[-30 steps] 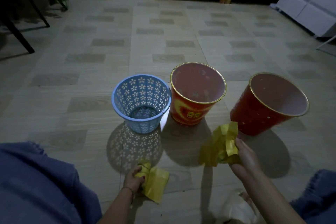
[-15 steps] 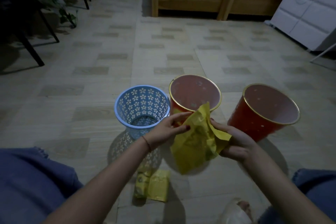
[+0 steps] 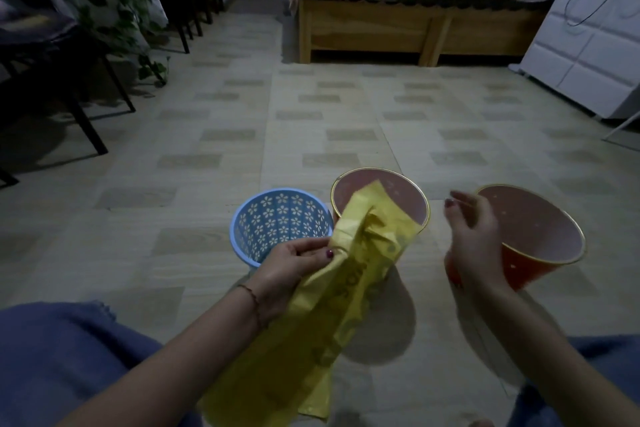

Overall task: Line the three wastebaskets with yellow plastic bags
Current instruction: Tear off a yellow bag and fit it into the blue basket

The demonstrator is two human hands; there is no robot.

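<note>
The yellow plastic bag (image 3: 349, 284) hangs in front of the person in the head view, pinched near its upper edge between the thumb and fingers of the left hand (image 3: 294, 267); its crumpled top rises in front of the middle wastebasket (image 3: 381, 198) and its long body trails down toward the lap. The right hand (image 3: 474, 239) holds nothing — its fingers are loosely spread and lifted, in front of the right wastebasket (image 3: 540, 236).

None of the three baskets has a liner yet, so the step in hand looks like opening the bag. To do it well, the free hand should probably find the mouth edge opposite the left hand's pinch, rub the two layers apart and shake air in before lowering it into a basket. Thin film of this kind clings to itself, so pulling from one point alone would likely only stretch it.

The bag is thin, creased film with faint printing along its length. The blue wastebasket (image 3: 280, 222) on the left is moulded plastic, pierced with a flower pattern — a liner would show through it. The middle and right baskets are smooth, red, tapered buckets with gold rims and pale insides; the right one looks tilted. All stand on a tiled floor (image 3: 311, 114).
</note>
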